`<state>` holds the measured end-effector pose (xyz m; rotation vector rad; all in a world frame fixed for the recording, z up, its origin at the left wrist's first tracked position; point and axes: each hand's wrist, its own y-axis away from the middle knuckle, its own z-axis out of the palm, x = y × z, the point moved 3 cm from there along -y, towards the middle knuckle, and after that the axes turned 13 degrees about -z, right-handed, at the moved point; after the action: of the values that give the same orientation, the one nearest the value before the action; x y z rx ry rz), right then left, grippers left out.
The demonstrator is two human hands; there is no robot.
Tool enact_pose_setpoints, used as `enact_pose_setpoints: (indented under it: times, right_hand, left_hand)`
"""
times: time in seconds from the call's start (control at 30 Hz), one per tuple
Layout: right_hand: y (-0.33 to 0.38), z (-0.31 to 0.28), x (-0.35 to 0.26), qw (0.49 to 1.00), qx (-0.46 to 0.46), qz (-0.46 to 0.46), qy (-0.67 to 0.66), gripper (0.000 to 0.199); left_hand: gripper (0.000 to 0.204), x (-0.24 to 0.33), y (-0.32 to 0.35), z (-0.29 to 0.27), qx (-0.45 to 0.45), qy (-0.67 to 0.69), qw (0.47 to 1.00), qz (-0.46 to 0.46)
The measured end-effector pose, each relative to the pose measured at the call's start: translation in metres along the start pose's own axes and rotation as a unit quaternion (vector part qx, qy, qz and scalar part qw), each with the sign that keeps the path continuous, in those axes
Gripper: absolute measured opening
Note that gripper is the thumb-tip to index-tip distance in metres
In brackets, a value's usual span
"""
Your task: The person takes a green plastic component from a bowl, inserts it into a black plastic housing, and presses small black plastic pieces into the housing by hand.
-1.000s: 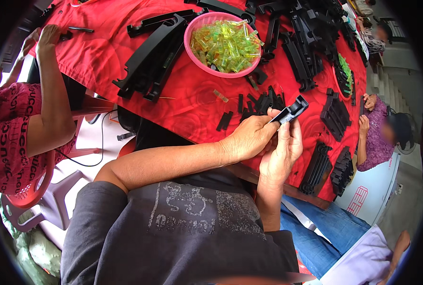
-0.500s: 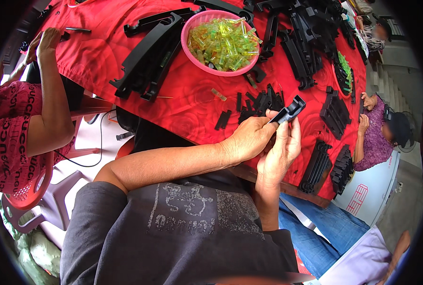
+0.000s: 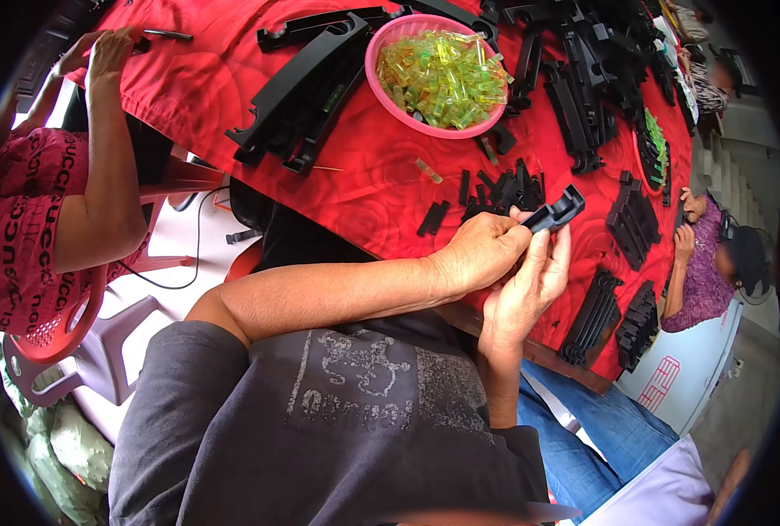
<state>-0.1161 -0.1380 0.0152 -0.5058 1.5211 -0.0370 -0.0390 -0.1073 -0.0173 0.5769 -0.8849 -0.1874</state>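
Left hand [image 3: 482, 254] pinched shut on black plastic part [image 3: 555, 211] | right hand [image 3: 526, 294] cupped on the part from below | part held above red tablecloth [image 3: 381, 188], near side of pink basket [image 3: 436, 77] of green pieces

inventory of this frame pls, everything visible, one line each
small plastic part: one, black, held in both hands above the table
bowl: one, pink, upper middle of the table, full of clear yellow-green pieces
long frames: several, black, left of the bowl
small clips: a loose pile, black, just beyond the hands
stacked parts: many, black, along the right side of the table
tablecloth: one, red, covering the table
chair: one, red, at left
co-workers: one in a red top at left, one in purple at right
left hand: gripping the part
right hand: supporting the part from below
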Motion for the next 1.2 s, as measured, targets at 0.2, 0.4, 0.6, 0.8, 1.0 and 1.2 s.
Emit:
enact_pose_setpoints:
  times: [0.2,0.4,0.6,0.8,1.0,1.2]
  right_hand:
    - [-0.006,-0.005,0.0,0.998,0.008,0.03,-0.053,0.042]
    - [-0.006,-0.011,0.001,0.997,0.032,0.037,-0.052,0.045]
    - [-0.01,-0.016,-0.002,0.997,0.036,0.035,-0.056,0.051]
    - [-0.012,-0.021,-0.003,0.996,0.031,0.049,-0.066,0.053]
    - [-0.019,-0.025,-0.007,0.996,0.037,0.05,-0.068,0.048]
    - [-0.02,-0.029,-0.005,0.997,0.019,0.05,-0.058,0.041]
  left_hand:
    - [0.039,0.01,0.01,-0.006,-0.05,-0.114,0.992,0.036]
    - [0.033,0.003,0.01,-0.009,-0.035,-0.178,0.978,0.101]
    - [0.025,0.003,0.015,-0.014,-0.042,-0.218,0.973,0.07]
    - [0.02,0.003,0.019,-0.015,-0.082,-0.19,0.977,0.045]
    - [0.026,0.01,0.033,-0.017,-0.087,-0.216,0.971,0.058]
    - [0.063,0.035,0.048,-0.015,0.014,-0.318,0.888,0.332]
